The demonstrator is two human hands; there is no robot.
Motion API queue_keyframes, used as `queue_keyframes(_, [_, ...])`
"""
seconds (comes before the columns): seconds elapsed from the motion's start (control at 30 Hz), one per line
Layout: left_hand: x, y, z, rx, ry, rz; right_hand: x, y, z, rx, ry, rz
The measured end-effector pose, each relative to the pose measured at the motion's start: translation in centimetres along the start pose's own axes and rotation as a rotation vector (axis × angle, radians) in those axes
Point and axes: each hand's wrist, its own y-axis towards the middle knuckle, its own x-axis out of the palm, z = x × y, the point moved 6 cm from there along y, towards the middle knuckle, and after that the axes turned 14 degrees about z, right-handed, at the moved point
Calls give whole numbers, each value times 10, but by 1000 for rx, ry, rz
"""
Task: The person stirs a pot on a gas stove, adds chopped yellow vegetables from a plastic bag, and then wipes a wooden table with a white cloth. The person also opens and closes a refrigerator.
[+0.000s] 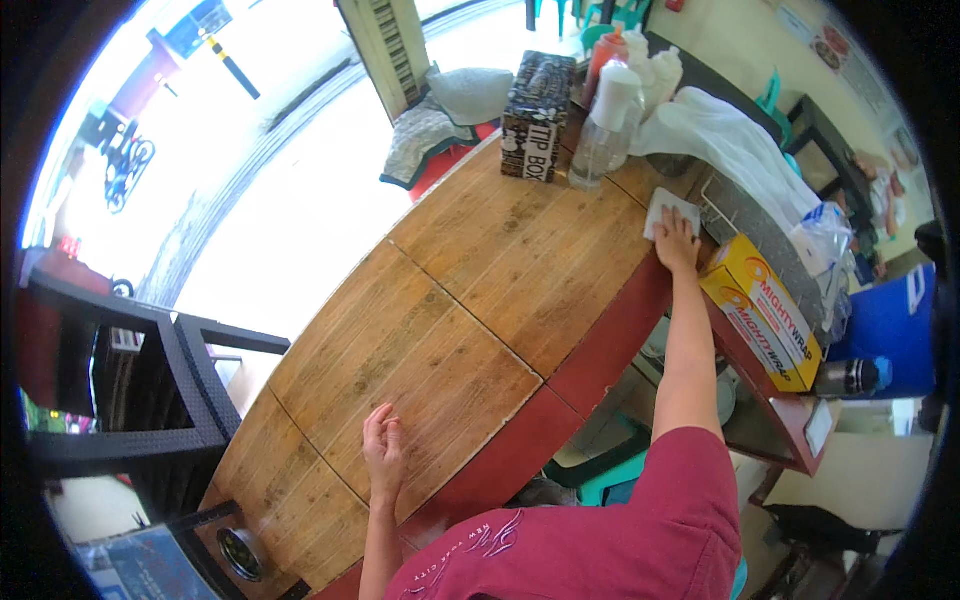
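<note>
On the far right part of the wood-look tiled counter (pixel 465 300), my right hand (pixel 677 240) presses down on a folded white cloth (pixel 664 206). The fingers lie spread over the cloth, close to the counter's red front edge. My left hand (pixel 384 450) hovers over or rests lightly on the near part of the counter; contact is hard to tell. Its fingers are loosely bent and hold nothing. Beyond the cloth stands a clear spray bottle (pixel 600 142) with a white top, beside a dark patterned box (pixel 536 116) that bears writing.
A yellow cling wrap box (pixel 761 315) lies right of my right forearm. Squeeze bottles (pixel 604 56) and white plastic sheeting (pixel 727 127) are at the back. A dark tumbler (pixel 847 376) and blue bin (pixel 892 330) stand right. A round container (pixel 240 553) sits lower left.
</note>
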Motion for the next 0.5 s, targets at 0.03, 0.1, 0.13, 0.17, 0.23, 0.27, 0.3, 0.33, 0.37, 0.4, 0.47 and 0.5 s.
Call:
queue_keyframes(0.03, [1, 0, 0, -16, -4, -13, -2, 2, 17, 44, 20, -2])
queue_keyframes(0.1, [5, -2, 3, -7, 2, -42, -4, -7, 34, 62, 21, 8])
queue_keyframes(0.13, [7, -2, 5, 18, 13, -59, -2, -17, 31, 35, 4, 17])
queue_keyframes(0.17, [9, -4, 8, 38, 14, -76, 0, -30, 25, 13, -15, 12])
queue_keyframes(0.23, [12, -7, 11, 67, 17, -109, -3, -77, 11, -104, -7, 33])
queue_keyframes(0.27, [14, -8, 13, 82, 7, -123, -7, -105, 1, -187, 6, 49])
queue_keyframes(0.3, [17, -11, 16, 117, 6, -136, -11, -135, -12, -270, 3, 53])
queue_keyframes(0.33, [18, -15, 20, 152, 5, -147, -16, -168, -27, -338, 37, 55])
queue_keyframes(0.37, [18, -21, 22, 158, 18, -160, -22, -205, -42, -415, 43, 62])
queue_keyframes(0.4, [18, -27, 25, 180, 0, -174, -27, -240, -61, -497, 52, 56])
queue_keyframes(0.47, [15, -43, 29, 169, -10, -201, -46, -314, -98, -627, 182, 101])
queue_keyframes(0.5, [12, -52, 31, 199, -6, -217, -50, -348, -117, -693, 174, 77])
